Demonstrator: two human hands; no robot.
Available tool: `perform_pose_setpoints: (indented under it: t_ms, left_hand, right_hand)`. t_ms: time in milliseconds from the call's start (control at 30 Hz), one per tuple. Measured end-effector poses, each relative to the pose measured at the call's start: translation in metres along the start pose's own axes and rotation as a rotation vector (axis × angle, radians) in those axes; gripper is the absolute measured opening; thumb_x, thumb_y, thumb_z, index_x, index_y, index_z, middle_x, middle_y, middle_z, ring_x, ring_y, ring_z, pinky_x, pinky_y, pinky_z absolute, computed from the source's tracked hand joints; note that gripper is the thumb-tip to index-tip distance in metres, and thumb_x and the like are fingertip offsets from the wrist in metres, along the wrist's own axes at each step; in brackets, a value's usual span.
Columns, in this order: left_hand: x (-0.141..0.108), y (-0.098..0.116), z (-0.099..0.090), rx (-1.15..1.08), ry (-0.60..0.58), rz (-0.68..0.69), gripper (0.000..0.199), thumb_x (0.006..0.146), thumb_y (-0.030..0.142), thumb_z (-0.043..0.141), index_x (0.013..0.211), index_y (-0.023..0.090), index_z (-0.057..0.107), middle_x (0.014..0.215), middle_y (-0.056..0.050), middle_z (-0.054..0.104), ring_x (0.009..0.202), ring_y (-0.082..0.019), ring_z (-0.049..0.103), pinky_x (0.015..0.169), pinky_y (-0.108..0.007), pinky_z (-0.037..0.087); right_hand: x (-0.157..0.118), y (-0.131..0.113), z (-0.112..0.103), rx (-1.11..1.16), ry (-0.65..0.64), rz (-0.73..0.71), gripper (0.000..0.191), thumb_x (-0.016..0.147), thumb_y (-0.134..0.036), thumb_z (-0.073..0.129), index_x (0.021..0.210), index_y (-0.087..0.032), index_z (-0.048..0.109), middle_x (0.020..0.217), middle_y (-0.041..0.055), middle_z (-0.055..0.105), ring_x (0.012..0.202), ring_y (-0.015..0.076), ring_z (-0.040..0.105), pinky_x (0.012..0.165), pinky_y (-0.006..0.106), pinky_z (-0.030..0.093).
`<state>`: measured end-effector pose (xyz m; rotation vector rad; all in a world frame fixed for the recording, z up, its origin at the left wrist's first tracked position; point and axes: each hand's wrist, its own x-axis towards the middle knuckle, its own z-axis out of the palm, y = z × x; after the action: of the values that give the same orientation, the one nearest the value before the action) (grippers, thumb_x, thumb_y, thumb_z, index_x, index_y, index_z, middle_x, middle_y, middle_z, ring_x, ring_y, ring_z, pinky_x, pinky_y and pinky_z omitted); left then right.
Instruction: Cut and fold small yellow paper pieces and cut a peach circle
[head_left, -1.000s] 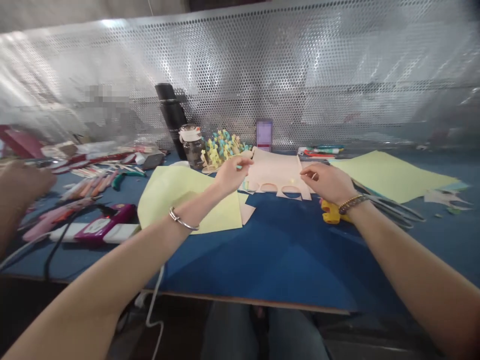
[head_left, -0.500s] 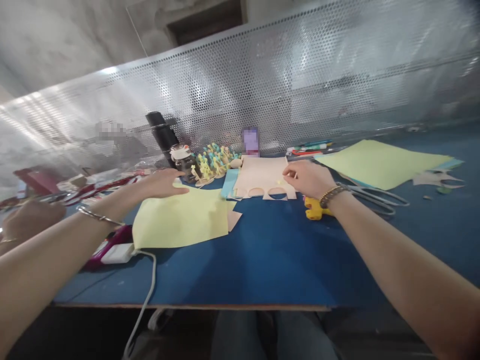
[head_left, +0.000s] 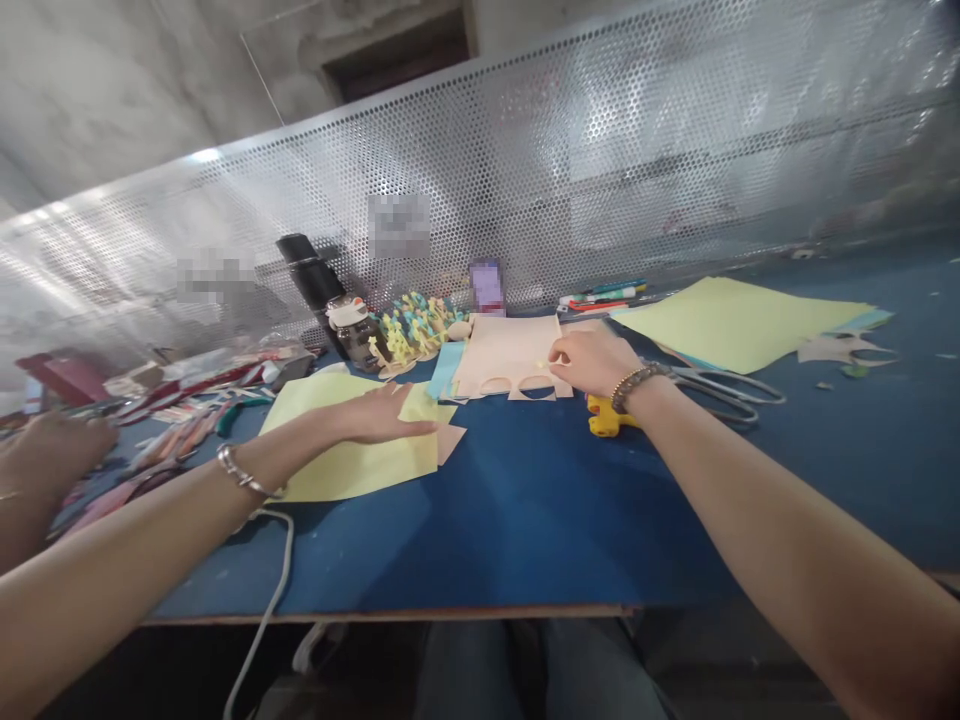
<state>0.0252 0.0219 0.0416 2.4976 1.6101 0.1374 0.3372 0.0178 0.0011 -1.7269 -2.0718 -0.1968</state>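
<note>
My left hand (head_left: 382, 412) lies flat with its fingers spread on a pale yellow sheet (head_left: 360, 467), near the sheet's right side. A corner of pinkish paper (head_left: 450, 443) sticks out from under that sheet. My right hand (head_left: 589, 360) has its fingers curled together at the right edge of a light pink sheet (head_left: 506, 345) with rounded cut-outs along its near edge. What those fingers hold, if anything, is hidden. Blue paper (head_left: 445, 370) shows beneath the pink sheet. Below my right wrist are a yellow tool (head_left: 609, 418) and large scissors (head_left: 731, 390).
Small yellow and blue figures (head_left: 412, 330) stand beside a dark jar (head_left: 356, 335) and a black cylinder (head_left: 311, 280). A phone (head_left: 487, 287) leans on the mesh screen. More yellow sheets (head_left: 739, 320) lie right. Another person's hand (head_left: 60, 450) is far left, near pens and tools.
My left hand has moved right and down across the yellow sheet, from its upper edge to near its right side. The view has shifted slightly. My right hand stays at the pink sheet.
</note>
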Motion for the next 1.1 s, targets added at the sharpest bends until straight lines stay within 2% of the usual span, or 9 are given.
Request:
perform_pose_setpoints:
  t_ms: [100,167,233,300,433,567,700,933,1100]
  left_hand:
    - [-0.026,0.009,0.013,0.105,-0.200,-0.037,0.100,0.066,0.073,0.053,0.145,0.015,0.030,0.150,-0.019,0.028,0.137,-0.038,0.027,0.109,-0.049,0.023]
    - [-0.040,0.017,0.024,0.140,-0.217,-0.020,0.106,0.066,0.074,0.053,0.146,0.010,0.027,0.152,-0.020,0.021,0.140,-0.038,0.019,0.111,-0.050,0.019]
    - [-0.048,0.018,0.032,0.124,-0.117,-0.004,0.096,0.072,0.071,0.049,0.144,0.010,0.031,0.149,-0.020,0.028,0.138,-0.037,0.026,0.110,-0.050,0.023]
    - [-0.050,0.013,0.034,0.113,-0.064,-0.013,0.081,0.077,0.067,0.046,0.140,0.017,0.039,0.145,-0.016,0.039,0.132,-0.036,0.037,0.107,-0.049,0.029]
    - [-0.049,-0.005,0.029,0.168,-0.091,0.020,0.056,0.088,0.055,0.037,0.131,0.022,0.051,0.135,-0.009,0.054,0.122,-0.032,0.051,0.100,-0.044,0.039]
    - [-0.053,-0.013,0.029,0.199,-0.086,0.018,0.064,0.085,0.059,0.040,0.136,0.019,0.045,0.142,-0.010,0.046,0.129,-0.031,0.043,0.106,-0.044,0.032]
    - [-0.057,-0.016,0.037,0.188,-0.106,-0.010,0.079,0.080,0.067,0.044,0.140,0.017,0.039,0.149,-0.012,0.035,0.136,-0.031,0.033,0.110,-0.044,0.028]
    - [-0.055,-0.031,0.036,0.179,-0.059,0.027,0.058,0.090,0.054,0.034,0.132,0.017,0.048,0.140,-0.009,0.049,0.129,-0.027,0.044,0.108,-0.042,0.032]
    - [-0.054,-0.041,0.034,0.164,-0.013,0.032,0.058,0.089,0.056,0.034,0.130,0.018,0.050,0.136,-0.009,0.053,0.125,-0.028,0.048,0.105,-0.043,0.035]
  right_hand:
    - [-0.001,-0.011,-0.002,0.066,0.032,-0.084,0.018,0.079,-0.027,0.057,0.086,-0.021,0.072,0.093,0.0080,0.071,0.091,0.0249,0.062,0.077,0.035,0.044]
    - [-0.001,-0.019,-0.004,0.121,0.064,-0.141,0.020,0.080,-0.022,0.055,0.091,-0.021,0.071,0.100,0.0066,0.069,0.093,0.0234,0.061,0.081,0.034,0.045]
    - [-0.002,-0.024,-0.006,0.172,0.110,-0.173,0.026,0.080,-0.015,0.052,0.099,-0.021,0.069,0.109,0.0058,0.065,0.096,0.0210,0.060,0.082,0.033,0.046]
    - [-0.001,-0.026,-0.007,0.268,0.216,-0.185,0.035,0.076,-0.006,0.048,0.102,-0.021,0.067,0.111,0.0059,0.062,0.096,0.0196,0.059,0.082,0.032,0.049]
    - [0.003,-0.020,-0.008,0.481,0.494,-0.166,0.040,0.068,0.002,0.046,0.093,-0.019,0.069,0.099,0.0060,0.061,0.089,0.0200,0.060,0.073,0.034,0.053]
    - [0.001,-0.020,-0.012,0.510,0.589,-0.122,0.024,0.074,-0.008,0.054,0.090,-0.019,0.068,0.092,0.0047,0.060,0.075,0.0162,0.060,0.066,0.032,0.052]
    - [-0.002,-0.024,-0.013,0.399,0.614,-0.111,0.017,0.079,-0.016,0.057,0.091,-0.020,0.069,0.088,0.0036,0.063,0.073,0.0160,0.059,0.065,0.032,0.050]
    - [-0.001,-0.023,-0.011,0.335,0.624,-0.165,0.025,0.078,-0.007,0.052,0.090,-0.020,0.069,0.089,0.0043,0.062,0.087,0.0198,0.059,0.076,0.034,0.052]
    - [-0.004,-0.025,-0.028,0.374,0.847,-0.153,0.041,0.074,0.004,0.041,0.089,-0.022,0.070,0.092,0.0056,0.058,0.096,0.0201,0.057,0.084,0.035,0.051]
